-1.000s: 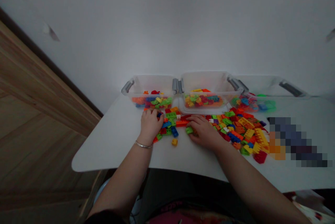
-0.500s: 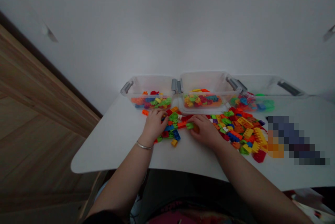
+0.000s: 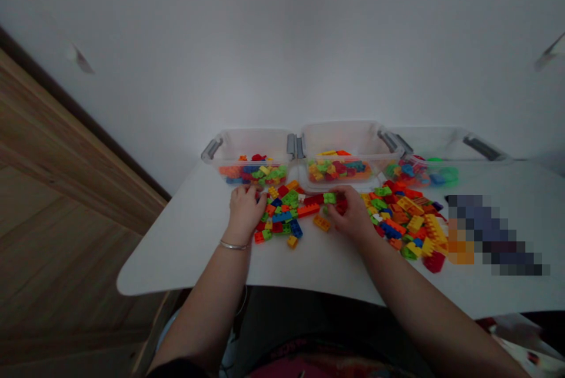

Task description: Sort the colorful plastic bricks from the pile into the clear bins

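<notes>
My left hand (image 3: 245, 211), with a bangle at the wrist, is at the left edge of a small group of toy bricks. Its fingers curl downward, and whatever lies under them is hidden. My right hand (image 3: 352, 214) reaches in from the right, thumb and fingers closed around a small green brick (image 3: 325, 210), mostly covered. Another green brick (image 3: 329, 198) is at its index fingertip. Just below the thumb lies an orange-yellow brick (image 3: 322, 223). Between the hands are a long red-orange brick (image 3: 308, 210), a blue brick (image 3: 281, 216) and a dark blue brick (image 3: 295, 228).
Behind the bricks stand three clear bins: a left bin (image 3: 253, 145) and a middle bin (image 3: 339, 136) with bricks inside, and a right bin (image 3: 441, 139) with coloured pieces. A large brick pile (image 3: 406, 219) spreads to the right. A pixelated patch (image 3: 489, 231) covers something beyond it.
My left hand has shifted left, off the small group, over where an orange brick lay. My right hand has moved slightly right, uncovering the orange-yellow brick.
</notes>
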Available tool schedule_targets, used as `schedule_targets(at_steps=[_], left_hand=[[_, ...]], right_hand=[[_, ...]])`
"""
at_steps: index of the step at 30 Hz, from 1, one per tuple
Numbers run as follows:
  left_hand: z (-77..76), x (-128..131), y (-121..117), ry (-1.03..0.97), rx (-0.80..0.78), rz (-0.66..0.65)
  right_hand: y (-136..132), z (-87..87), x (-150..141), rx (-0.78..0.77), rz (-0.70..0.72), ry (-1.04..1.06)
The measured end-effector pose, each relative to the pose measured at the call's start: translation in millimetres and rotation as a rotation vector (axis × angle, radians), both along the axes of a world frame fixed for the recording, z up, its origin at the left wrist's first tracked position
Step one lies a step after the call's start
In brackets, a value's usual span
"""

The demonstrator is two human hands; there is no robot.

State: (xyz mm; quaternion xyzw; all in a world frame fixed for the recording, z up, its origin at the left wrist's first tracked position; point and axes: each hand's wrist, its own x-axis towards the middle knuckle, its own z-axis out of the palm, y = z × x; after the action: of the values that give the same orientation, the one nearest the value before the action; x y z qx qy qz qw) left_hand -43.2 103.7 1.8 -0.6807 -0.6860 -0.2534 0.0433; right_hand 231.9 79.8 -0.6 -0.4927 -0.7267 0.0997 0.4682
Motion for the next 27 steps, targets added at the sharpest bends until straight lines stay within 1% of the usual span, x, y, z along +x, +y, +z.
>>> schedule_targets(at_steps=[3, 8, 12, 17, 23, 27], left_hand=[[-1.7, 4.0, 1.6, -0.021, -0.016, -0.044], [-7.4, 13.3, 3.3, -0.081, -0.040, -0.094], [-10.2, 23.5, 2.1, -0.124, -0.014, -0.125], [-7.1, 29.7, 2.2, -0.204, 0.010, -0.186], [-3.6, 28.2, 3.9, -0.329, 0.017, -0.242], [-0.4, 25.1, 3.2, -0.432, -0.001, -0.248]], right_hand=[[0.5, 0.3, 0.6, 0.007, -0.035, 0.038], [0.1, 2.8, -0.4, 0.033, -0.040, 0.083], [-0.1, 2.9, -1.3, 0.023, -0.048, 0.097], [-0.2, 1.5, -1.4, 0.019, -0.045, 0.104], [-2.8, 5.2, -1.7, 0.054, -0.041, 0.115], [-4.2, 11.1, -2.0, 0.089, -0.095, 0.222]])
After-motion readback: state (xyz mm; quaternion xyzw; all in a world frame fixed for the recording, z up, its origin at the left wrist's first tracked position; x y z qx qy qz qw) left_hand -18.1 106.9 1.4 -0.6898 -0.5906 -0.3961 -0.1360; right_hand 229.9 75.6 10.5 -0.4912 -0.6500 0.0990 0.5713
